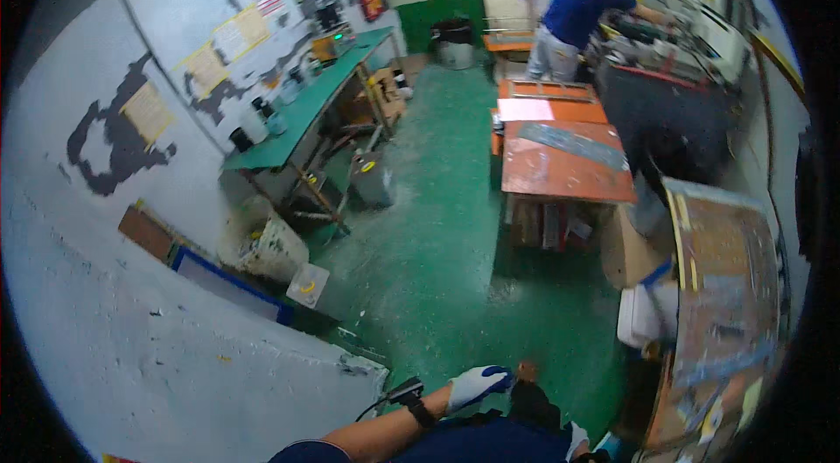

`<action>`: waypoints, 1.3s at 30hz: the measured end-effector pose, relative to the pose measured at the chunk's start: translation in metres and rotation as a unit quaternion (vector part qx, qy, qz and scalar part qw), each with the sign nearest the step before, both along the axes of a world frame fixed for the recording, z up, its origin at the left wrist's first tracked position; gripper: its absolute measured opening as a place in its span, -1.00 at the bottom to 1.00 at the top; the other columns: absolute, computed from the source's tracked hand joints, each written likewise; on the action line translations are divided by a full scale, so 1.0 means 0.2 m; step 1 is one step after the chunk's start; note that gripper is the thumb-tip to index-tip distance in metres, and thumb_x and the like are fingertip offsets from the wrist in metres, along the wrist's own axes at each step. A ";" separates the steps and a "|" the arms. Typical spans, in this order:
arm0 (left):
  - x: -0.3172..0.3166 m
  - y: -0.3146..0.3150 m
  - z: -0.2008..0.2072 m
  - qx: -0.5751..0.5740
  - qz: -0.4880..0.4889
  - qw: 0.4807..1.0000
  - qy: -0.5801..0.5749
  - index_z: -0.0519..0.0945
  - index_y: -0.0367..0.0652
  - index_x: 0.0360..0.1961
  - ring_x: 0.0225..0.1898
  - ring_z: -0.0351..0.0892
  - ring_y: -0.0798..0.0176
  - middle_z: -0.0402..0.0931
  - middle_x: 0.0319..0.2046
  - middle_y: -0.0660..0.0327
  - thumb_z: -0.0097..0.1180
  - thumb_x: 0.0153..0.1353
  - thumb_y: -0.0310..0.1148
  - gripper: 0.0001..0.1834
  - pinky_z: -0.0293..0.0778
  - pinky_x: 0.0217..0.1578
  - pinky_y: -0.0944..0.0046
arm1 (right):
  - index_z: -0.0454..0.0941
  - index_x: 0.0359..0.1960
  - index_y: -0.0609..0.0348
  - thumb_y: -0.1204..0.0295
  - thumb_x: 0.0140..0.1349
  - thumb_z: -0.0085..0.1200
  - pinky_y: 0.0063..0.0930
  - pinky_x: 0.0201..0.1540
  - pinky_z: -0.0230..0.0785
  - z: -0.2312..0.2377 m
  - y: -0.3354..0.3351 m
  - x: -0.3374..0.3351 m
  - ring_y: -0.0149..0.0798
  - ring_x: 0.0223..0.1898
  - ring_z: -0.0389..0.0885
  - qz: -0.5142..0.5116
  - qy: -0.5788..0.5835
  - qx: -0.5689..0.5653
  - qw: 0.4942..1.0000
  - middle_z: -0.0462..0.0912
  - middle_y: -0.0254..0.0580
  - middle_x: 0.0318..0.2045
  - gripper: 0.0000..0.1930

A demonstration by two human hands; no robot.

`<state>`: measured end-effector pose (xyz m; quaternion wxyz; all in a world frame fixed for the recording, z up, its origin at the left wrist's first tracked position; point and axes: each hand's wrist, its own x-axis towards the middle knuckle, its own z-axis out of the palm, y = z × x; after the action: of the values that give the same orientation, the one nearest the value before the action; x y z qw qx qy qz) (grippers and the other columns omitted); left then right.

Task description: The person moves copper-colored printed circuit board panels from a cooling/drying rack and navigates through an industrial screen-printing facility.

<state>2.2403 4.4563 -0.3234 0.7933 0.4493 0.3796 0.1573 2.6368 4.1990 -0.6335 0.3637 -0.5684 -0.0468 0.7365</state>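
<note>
My left hand (477, 386) wears a white glove with dark blue fingertips. It hangs in front of my body above the green floor, fingers loosely bent, with no object visible in it. A dark strap with a small black device (409, 393) sits round the left wrist. My right hand (577, 442), also in a white glove, shows only in part at the lower edge, and its fingers are hidden. A pale blue patch lies beside it, too small to name. The nearest thing on that side is a worn board-topped table (722, 288) with tape and scraps on it.
A co-worker in blue (577, 12) leans over a machine (665, 52) at the far right. Orange tables (564, 170) stand right of the green walkway (437, 227). On the left are a green bench (306, 104), a bin (271, 244), metal cans (372, 178) and a low wall (219, 358).
</note>
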 end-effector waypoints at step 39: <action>-1.05 2.56 0.09 0.079 0.418 0.904 -0.039 0.28 -0.20 0.29 0.22 0.33 0.20 0.41 0.15 0.17 -0.23 0.44 -0.14 -0.49 0.17 0.24 0.24 | 0.38 0.15 0.23 0.29 0.38 -0.23 -0.36 -0.02 0.39 0.08 3.67 -0.47 -0.14 -0.14 0.56 0.531 -0.355 0.169 0.750 0.59 -0.01 -0.12 -0.60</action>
<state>2.0295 4.9687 -0.3058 0.6310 0.3042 0.4878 0.5209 2.5418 4.9328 -0.6176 -0.0385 -0.6018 -0.5910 0.5358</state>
